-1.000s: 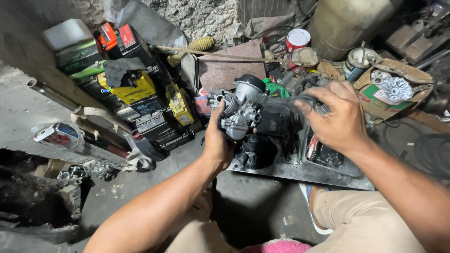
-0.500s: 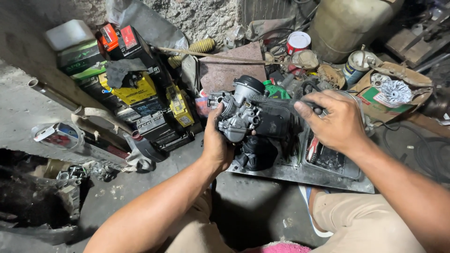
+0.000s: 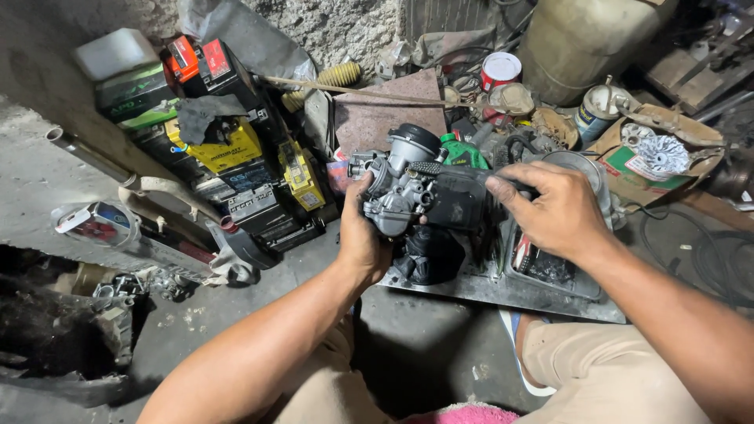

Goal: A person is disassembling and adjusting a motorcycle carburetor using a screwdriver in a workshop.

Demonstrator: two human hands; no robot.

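Now, landmark: carburetor [image 3: 400, 192], grey metal, held in the air above the tray [image 3: 503, 286].
Left hand [image 3: 361, 235]: under and left of carburetor, fingers clamped round its body.
Right hand [image 3: 554, 208]: right of carburetor, fingers pinched together on a black brush [image 3: 455, 171] laid across its top.
Doing it well, my guess: keep the left grip firm so the carburetor does not twist; short brush strokes, bristles kept over the tray so dirt falls in it.
Black rag [image 3: 428, 255]: just below carburetor, on the tray.
Batteries [image 3: 228, 149]: left of carburetor, stacked against the wall; exact number hard to tell, several.
Cans: one red-and-white can [image 3: 499, 71] behind carburetor, one tin [image 3: 601, 110] further right.
Counts: carburetor 1, brush 1, tray 1, hands 2.
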